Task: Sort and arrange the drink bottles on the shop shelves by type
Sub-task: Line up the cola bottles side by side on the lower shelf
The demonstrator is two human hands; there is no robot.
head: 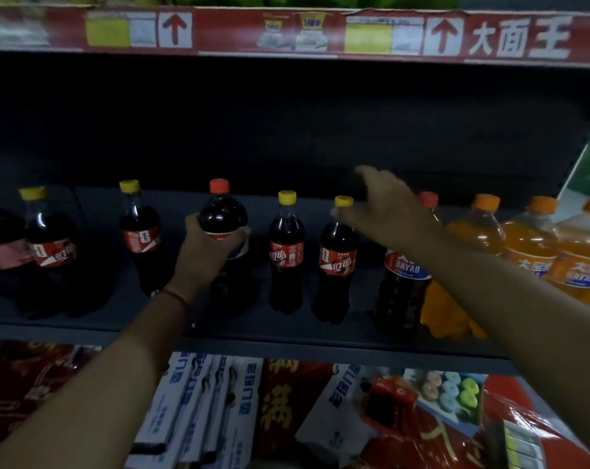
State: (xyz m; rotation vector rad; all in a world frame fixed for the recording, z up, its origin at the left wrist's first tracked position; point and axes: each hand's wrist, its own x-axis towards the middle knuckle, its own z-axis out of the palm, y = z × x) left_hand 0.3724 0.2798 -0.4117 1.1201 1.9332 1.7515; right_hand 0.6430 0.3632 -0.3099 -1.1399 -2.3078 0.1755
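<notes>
"DAYAO" is printed on the dark bottle's label (pixel 405 265) and the orange bottle's label (pixel 579 277); the shelf strip (pixel 520 37) reads "大面王".

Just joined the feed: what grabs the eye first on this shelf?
The left hand grips a red-capped cola bottle mid-shelf, among yellow-capped colas. The right hand reaches open over them toward the orange soda bottles at the right end.

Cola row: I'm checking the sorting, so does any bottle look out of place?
Yes. The red-capped cola bottle gripped by the left hand stands among yellow-capped colas, and a dark DAYAO bottle stands beside the orange sodas.
</notes>
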